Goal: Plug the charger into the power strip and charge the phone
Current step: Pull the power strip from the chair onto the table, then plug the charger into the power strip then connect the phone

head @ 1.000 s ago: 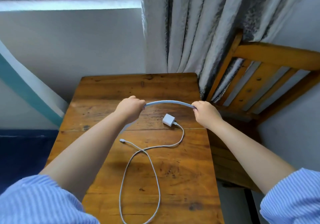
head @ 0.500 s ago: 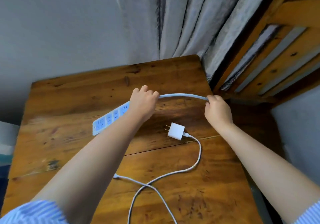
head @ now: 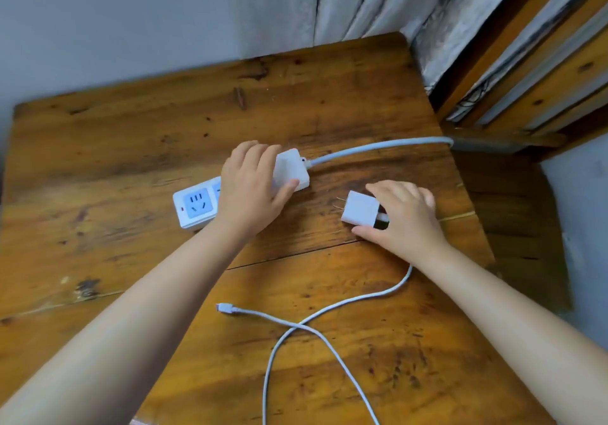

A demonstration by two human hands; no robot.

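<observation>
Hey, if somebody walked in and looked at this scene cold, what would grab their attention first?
Probably the two hands at the middle of the wooden table: the left hand presses down on a white power strip, and the right hand closes around a white charger whose prongs point at the strip, not yet plugged in. Nearer the viewer, the charging cable loops across the wood, its free connector lying loose.

Counter seen as orange-brown wood with dark knots and stains. Power strip white, socket faces pale blue, small red dot at lower left end. Charger white. Cable white. Curtain at upper right mottled grey. Wall plain grey.
</observation>
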